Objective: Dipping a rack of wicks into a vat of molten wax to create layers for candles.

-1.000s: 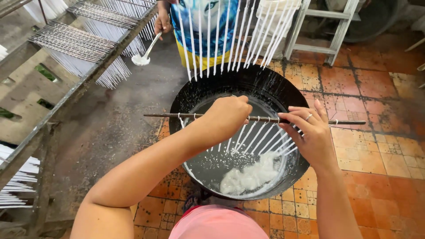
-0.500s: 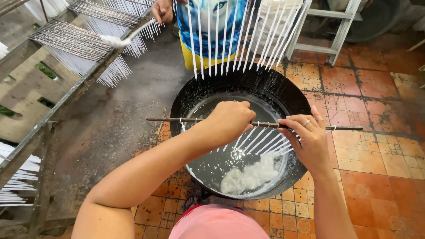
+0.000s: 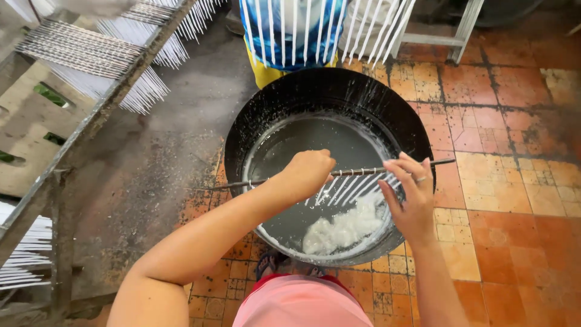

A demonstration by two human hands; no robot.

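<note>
My left hand (image 3: pixel 307 172) is closed around a thin dark rod (image 3: pixel 442 162) held level over a big black pan (image 3: pixel 290 97). My right hand (image 3: pixel 410 194) steadies the rod further right, fingers spread along it, a ring on one finger. Several thin white candles (image 3: pixel 351 188) hang from the rod on wicks and slant down into the grey liquid wax (image 3: pixel 315 145). A white lump of soft wax (image 3: pixel 345 227) lies in the pan near its front rim.
Another person in a blue and yellow shirt (image 3: pixel 284 42) stands behind the pan with a row of hanging white candles (image 3: pixel 315 30). A metal rack (image 3: pixel 91 121) with rods of candles runs along the left. A light ladder frame (image 3: pixel 460 30) stands at the back right on orange tiles.
The rod with its candles has come lower, and the candles now dip into the wax. The other person's hand with the ladle has left the view.
</note>
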